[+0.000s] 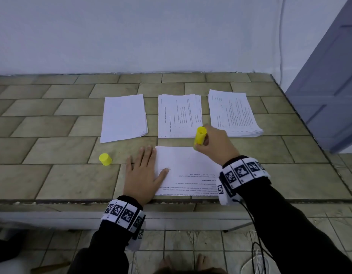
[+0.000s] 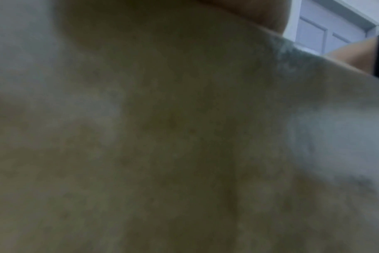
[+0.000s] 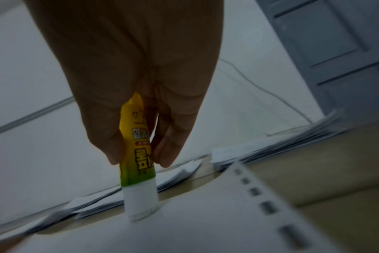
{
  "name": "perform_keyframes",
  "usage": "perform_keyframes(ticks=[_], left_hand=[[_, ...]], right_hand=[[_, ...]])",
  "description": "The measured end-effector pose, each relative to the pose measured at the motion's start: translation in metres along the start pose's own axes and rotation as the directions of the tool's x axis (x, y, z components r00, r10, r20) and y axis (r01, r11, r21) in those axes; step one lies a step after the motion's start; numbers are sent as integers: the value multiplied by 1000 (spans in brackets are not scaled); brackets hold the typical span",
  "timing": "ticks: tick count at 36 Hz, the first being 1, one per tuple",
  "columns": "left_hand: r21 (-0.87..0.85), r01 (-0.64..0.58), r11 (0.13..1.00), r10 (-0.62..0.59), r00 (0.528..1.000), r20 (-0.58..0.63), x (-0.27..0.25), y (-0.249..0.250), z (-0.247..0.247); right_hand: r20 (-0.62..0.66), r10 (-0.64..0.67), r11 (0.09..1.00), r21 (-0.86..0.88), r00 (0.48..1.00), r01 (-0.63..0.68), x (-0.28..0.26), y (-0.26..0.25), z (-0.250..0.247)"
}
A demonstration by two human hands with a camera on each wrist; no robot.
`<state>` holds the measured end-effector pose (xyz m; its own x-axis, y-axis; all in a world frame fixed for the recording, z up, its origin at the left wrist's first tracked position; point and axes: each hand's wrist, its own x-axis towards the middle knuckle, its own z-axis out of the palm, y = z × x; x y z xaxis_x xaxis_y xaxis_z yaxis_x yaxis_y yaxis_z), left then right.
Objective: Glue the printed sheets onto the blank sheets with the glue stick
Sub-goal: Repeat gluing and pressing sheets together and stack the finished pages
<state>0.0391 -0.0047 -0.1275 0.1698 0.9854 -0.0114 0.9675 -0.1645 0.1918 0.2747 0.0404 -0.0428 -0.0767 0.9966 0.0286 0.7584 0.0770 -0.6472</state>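
Your head camera looks forward and down from above the near edge of the desk (image 1: 52, 135), taking in its whole top as far as the wall at the far edge. Your left wrist camera lies almost against the desk surface (image 2: 162, 137), so it is a blur, with only a strip of door (image 2: 327, 32) at the upper right. Your right wrist camera sits close behind the fingers (image 3: 173, 137), facing the desk's far right corner; it shares the door (image 3: 335, 51) and paper stacks (image 3: 281, 145) with your head view.
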Motion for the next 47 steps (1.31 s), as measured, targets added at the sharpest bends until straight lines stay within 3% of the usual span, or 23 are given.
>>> perform_keyframes(ticks=[8, 15, 20, 27, 47], left_hand=[[-29, -7, 1000, 6, 1000, -21, 0, -1, 0], [-50, -3, 999, 1, 999, -33, 0, 0, 0], [-47, -1, 999, -2, 999, -46, 0, 1, -2], [-41, 3, 999, -4, 1000, -28, 0, 2, -3], [15, -20, 1000, 19, 999, 32, -1, 4, -7]], right_hand=[[-132, 49, 998, -31, 990, -53, -13, 43, -29], [-236, 30, 1000, 14, 971, -28, -19, 38, -35], [-115, -67, 986, 147, 991, 84, -21, 6, -19], [120, -237, 967, 127, 964, 222, -20, -35, 25], [202, -213, 977, 13, 956, 215, -4, -65, 63]])
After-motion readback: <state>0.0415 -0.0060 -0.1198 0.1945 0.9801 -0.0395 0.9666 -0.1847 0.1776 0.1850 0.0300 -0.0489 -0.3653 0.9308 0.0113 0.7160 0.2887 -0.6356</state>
